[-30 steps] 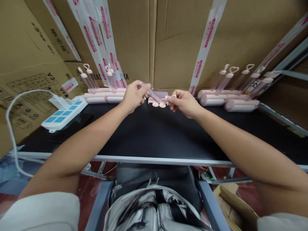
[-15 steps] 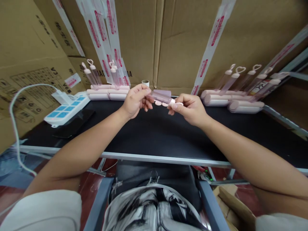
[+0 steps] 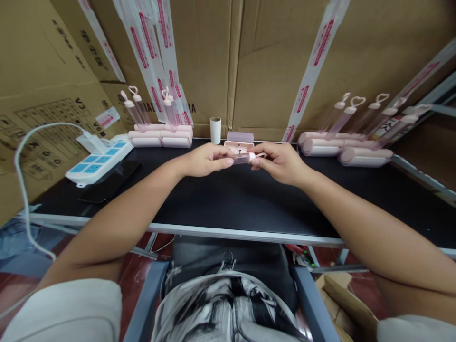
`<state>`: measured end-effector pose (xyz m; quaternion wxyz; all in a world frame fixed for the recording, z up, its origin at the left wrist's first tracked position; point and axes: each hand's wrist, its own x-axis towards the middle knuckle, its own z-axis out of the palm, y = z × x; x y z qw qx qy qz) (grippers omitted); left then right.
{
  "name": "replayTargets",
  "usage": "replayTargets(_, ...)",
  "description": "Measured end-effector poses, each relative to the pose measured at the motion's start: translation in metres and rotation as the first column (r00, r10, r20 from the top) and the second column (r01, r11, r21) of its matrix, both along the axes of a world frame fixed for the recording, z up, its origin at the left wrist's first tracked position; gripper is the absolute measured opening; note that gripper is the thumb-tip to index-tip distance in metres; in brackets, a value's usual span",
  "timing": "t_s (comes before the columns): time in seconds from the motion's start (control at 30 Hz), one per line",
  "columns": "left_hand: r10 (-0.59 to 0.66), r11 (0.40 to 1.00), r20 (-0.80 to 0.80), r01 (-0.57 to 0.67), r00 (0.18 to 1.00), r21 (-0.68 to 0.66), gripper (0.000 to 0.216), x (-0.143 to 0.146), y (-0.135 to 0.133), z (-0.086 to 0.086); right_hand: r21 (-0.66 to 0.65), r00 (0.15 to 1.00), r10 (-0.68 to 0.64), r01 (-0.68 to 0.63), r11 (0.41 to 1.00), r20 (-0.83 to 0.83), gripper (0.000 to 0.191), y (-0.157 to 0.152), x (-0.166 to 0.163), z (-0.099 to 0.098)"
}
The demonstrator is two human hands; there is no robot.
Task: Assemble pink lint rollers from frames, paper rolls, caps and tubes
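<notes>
Head view — hands [image 3: 204, 160] holding tube [image 3: 242, 159], carton [image 3: 39, 102] lettered "V3"

Left carton [image 3: 42, 107]: "V3", "V6" | back carton [image 3: 203, 61]: "IA", rest partly covered | tape [image 3: 323, 42]: red print illegible

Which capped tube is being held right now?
The tube at the middle, gripped by the left hand and right hand; the other tubes stand by the pink cases, untouched.
</notes>
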<state>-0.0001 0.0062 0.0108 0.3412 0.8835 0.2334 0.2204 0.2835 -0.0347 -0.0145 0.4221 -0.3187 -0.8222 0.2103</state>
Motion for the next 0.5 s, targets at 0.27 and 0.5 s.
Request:
replayTargets(0.27, 0.061, 0.979, -0.144, -0.032, 0.988, 0.200, 0.048, 0.007, -0.007, -0.006, 0.240, 0.976, -0.071, 0.020, 0.970, 0.204, 0.023, 0.002, -0.002, -0.011)
replayTargets(0.5, 0.100, 0.962, -0.189, -0.047, 0.977, 0.270, 0.045, 0.007, -0.005, -0.008, 0.271, 0.962, -0.079, 0.006, 0.962, 0.260, 0.023, 0.001, -0.002, -0.013)
